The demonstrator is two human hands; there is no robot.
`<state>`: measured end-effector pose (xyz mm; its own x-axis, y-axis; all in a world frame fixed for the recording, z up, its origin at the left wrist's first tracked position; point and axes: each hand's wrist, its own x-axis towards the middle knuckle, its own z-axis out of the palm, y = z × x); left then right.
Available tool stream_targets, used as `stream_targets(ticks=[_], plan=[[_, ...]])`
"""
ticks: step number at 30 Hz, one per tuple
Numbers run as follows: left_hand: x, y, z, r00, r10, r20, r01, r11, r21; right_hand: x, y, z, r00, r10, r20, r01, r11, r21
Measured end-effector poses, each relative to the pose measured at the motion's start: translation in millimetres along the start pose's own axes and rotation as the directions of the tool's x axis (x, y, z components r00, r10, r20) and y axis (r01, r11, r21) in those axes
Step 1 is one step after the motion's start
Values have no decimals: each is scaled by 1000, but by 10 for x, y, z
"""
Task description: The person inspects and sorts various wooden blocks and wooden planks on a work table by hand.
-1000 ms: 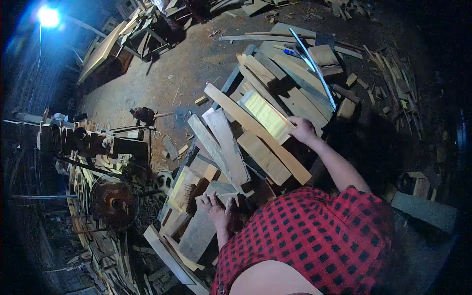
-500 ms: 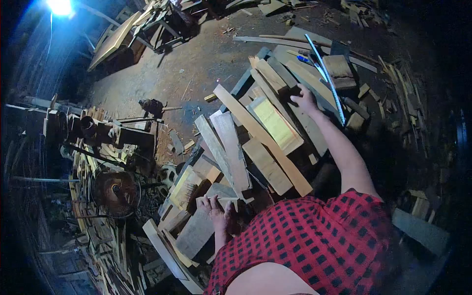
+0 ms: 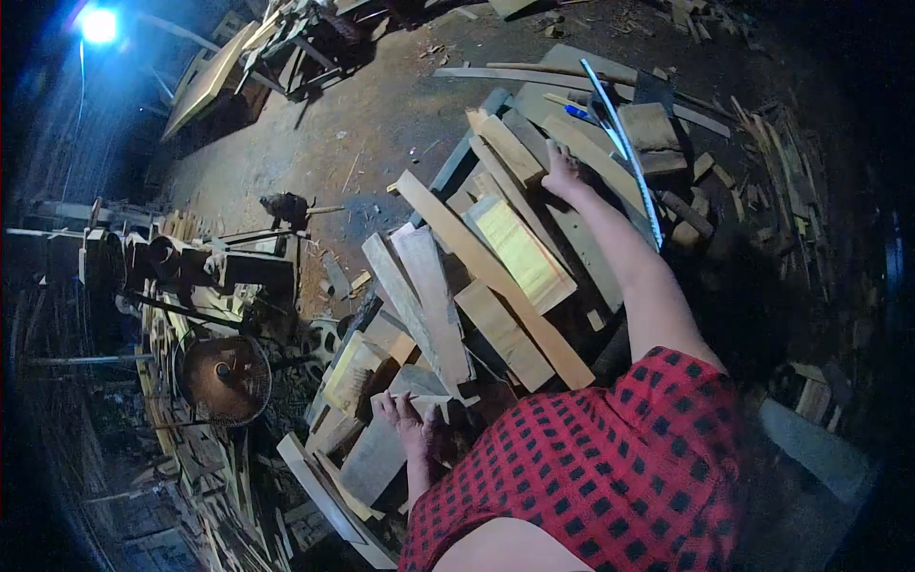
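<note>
My right hand [image 3: 562, 175] reaches to the far side of the wood pile. Its fingers are apart, at the grey plank [image 3: 532, 135] beside the end of a thick wooden block [image 3: 510, 151]. My left hand [image 3: 410, 421] rests with fingers spread over the edge of a wooden block [image 3: 440, 404] at the near side. Below it lies a wide grey board [image 3: 381, 456]. Between the hands are a long tan board [image 3: 477, 250], a yellowish board [image 3: 524, 255], a short thick block [image 3: 505, 334] and a pale plank [image 3: 429, 291].
A blue-white straight strip [image 3: 624, 153] lies across the far right of the pile, near a blue object [image 3: 578, 112]. A round, rusty-looking disc [image 3: 224, 379] stands at left among scrap wood. A bright lamp [image 3: 98, 26] shines at upper left.
My right hand has moved forward and left, closer to the end of the thick wooden block. My left hand stays on its block. The view has shifted slightly.
</note>
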<state>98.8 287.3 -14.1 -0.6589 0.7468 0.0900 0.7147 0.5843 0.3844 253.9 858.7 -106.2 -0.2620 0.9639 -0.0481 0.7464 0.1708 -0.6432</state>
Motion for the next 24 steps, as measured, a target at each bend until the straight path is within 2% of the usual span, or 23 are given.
stream_targets(ticks=[2,3,8,11,12,13,14,15,16,17,19,20,21,22,23,24], plan=[[-7,-33,20,998,-57,25,59,996,-65,-29,23,-173,990,-101,100,107,992,-62],[1,-11,2,999,-39,24,40,998,-41,-41,4,-299,979,-130,158,144,986,-81],[2,-76,59,1000,-23,0,23,998,-60,-44,47,-274,986,-98,135,112,989,-97],[3,42,3,998,-57,7,58,996,-75,-235,-32,-465,980,-200,-7,199,978,-59],[16,107,-36,995,-97,33,99,992,-82,-173,143,-263,957,-259,-134,260,965,-9],[8,127,-59,989,-137,61,141,988,-64,-313,37,-515,981,-193,28,187,970,154],[-10,6,16,996,-89,29,90,994,-60,-440,-17,-644,979,-200,33,190,964,188],[-12,39,0,994,-108,29,111,990,-90,-494,102,-606,964,-265,-35,267,960,87],[-3,79,-8,992,-119,29,121,985,-124,-584,142,-656,964,-265,23,260,957,130],[-27,94,-30,990,-141,27,144,982,-125,-630,297,-560,958,-288,6,285,952,115],[25,180,-85,997,-75,-1,75,997,-18,-809,330,-564,950,-311,-15,311,945,97],[66,265,-136,997,-78,-2,78,997,-23,-968,258,-676,966,-259,0,259,966,3],[140,445,-266,977,-193,92,177,972,157,-1151,146,-796,979,-203,8,203,975,-91],[215,560,-330,934,-317,163,249,908,338,-1315,63,-863,979,-204,8,204,974,-96],[288,599,-321,934,-318,164,252,909,333,-1472,-21,-916,981,-192,21,192,981,13],[356,623,-314,966,-227,123,189,947,260,-1618,-80,-936,982,-184,37,179,976,123]])
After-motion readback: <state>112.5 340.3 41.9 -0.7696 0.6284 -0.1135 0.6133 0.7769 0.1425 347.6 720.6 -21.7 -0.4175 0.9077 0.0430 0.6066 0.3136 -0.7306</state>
